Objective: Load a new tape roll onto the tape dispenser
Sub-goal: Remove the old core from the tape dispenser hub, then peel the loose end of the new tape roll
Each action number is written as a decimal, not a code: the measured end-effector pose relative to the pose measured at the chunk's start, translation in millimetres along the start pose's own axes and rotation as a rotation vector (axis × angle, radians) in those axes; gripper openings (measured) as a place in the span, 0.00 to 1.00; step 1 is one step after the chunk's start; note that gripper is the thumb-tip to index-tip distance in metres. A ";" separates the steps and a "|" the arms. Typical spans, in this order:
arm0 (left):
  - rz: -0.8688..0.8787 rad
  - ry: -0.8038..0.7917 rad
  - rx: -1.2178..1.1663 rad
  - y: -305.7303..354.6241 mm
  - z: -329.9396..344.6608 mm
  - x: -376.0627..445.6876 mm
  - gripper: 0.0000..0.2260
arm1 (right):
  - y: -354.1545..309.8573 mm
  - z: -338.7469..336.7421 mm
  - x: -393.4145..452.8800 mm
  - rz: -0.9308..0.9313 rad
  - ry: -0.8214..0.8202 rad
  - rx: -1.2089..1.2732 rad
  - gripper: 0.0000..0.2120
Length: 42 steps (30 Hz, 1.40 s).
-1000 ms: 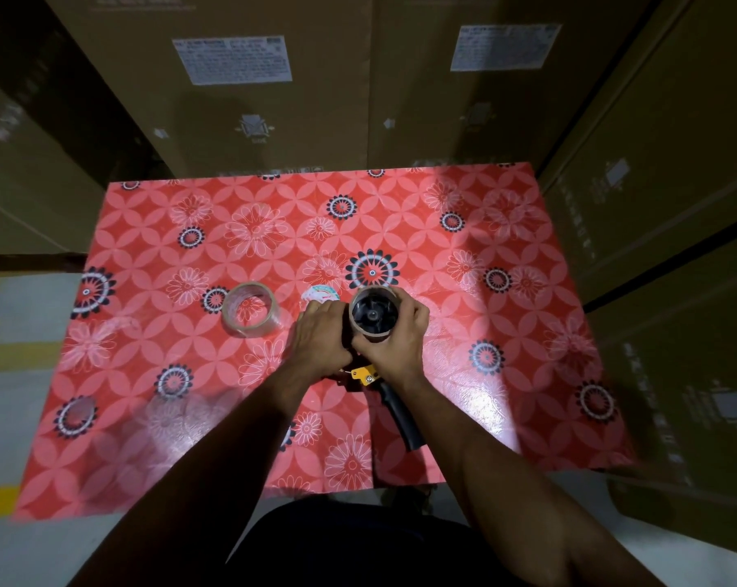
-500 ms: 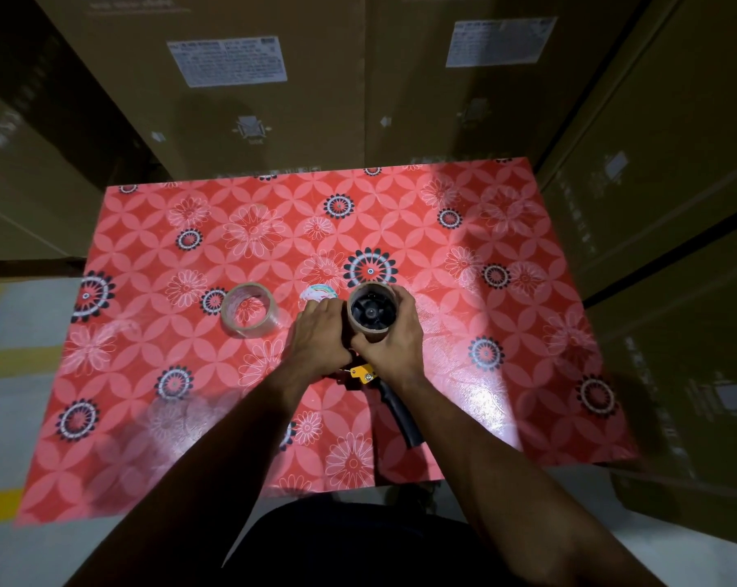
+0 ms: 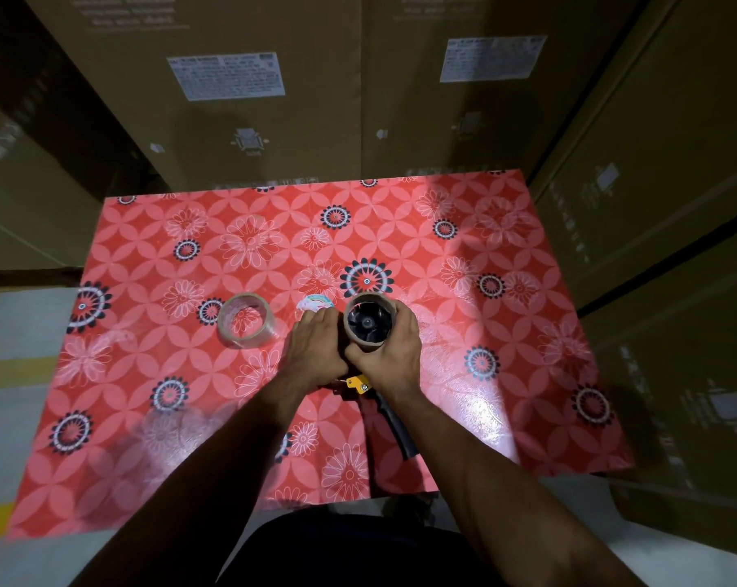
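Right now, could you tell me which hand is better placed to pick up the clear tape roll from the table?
Left. The left hand is on the side facing the clear tape roll, with bare table between. The right hand wraps the cardboard core on the dispenser and would have to cross over.

Tall cardboard boxes [image 3: 273,99] with white labels [image 3: 226,76] surround a red floral tablecloth [image 3: 485,256].

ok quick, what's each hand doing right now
Left hand: closed on the tape dispenser, steadying it.
Right hand: gripping the brown cardboard core on the dispenser's hub.
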<state>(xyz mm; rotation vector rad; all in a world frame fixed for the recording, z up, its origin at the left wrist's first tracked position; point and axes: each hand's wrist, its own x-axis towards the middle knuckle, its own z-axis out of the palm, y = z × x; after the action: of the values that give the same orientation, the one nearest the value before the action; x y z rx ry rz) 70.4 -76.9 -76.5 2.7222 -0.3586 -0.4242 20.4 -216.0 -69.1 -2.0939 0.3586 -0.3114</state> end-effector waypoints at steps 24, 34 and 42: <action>0.113 0.253 0.015 -3.1 5.6 -66.0 0.20 | 51.0 -72.8 91.2 0.246 -0.177 -0.343 0.53; 0.017 0.284 -0.004 -5.7 25.5 -96.7 0.22 | 15.1 -52.2 -45.6 -0.551 -0.525 -0.508 0.31; -0.001 0.261 -0.237 -27.7 11.2 -96.5 0.30 | 6.0 12.3 -41.2 -0.429 -0.442 -0.613 0.30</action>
<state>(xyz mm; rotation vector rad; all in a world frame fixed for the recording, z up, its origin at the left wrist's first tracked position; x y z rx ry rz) -17.2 -26.5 -73.6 2.5042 -0.2206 -0.1003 -14.1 -194.0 -83.7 -2.7556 -0.3075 0.0345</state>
